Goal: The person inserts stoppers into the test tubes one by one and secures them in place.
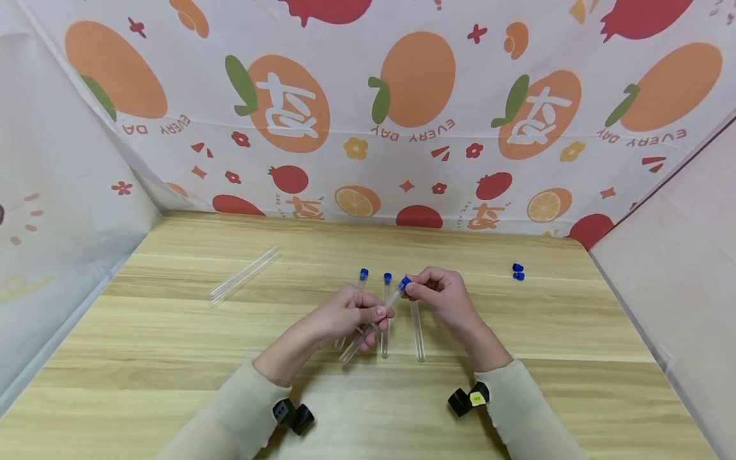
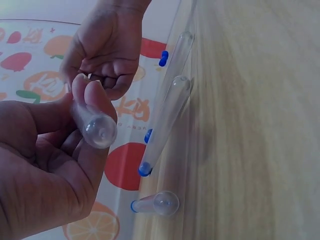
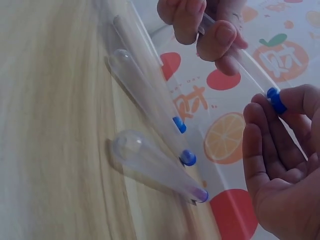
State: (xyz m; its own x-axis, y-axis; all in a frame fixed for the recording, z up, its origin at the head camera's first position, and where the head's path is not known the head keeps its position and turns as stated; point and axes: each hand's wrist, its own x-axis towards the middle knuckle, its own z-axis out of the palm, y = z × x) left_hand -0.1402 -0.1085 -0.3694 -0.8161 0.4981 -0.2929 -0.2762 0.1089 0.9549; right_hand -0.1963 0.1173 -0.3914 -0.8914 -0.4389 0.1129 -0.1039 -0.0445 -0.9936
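Observation:
My left hand (image 1: 359, 313) grips a clear test tube (image 1: 368, 333) around its middle and holds it tilted above the table. At the tube's upper end, my right hand (image 1: 441, 295) pinches a blue stopper (image 3: 276, 100) between thumb and fingers. The stopper meets the tube's mouth; how deep it sits I cannot tell. Below the hands lie three more tubes: a left tube (image 3: 150, 167), a middle tube (image 1: 386, 342) and a right tube (image 1: 418, 338). Each has a blue stopper in the right wrist view, though my right hand hides one of them in the head view.
Toward the back left of the wooden table (image 1: 172, 377) lie clear tubes (image 1: 244, 276) side by side, with no stoppers visible. Two loose blue stoppers (image 1: 518, 271) sit at the back right. A fruit-printed cloth (image 1: 356, 166) hangs behind the table, and pale sheets flank it.

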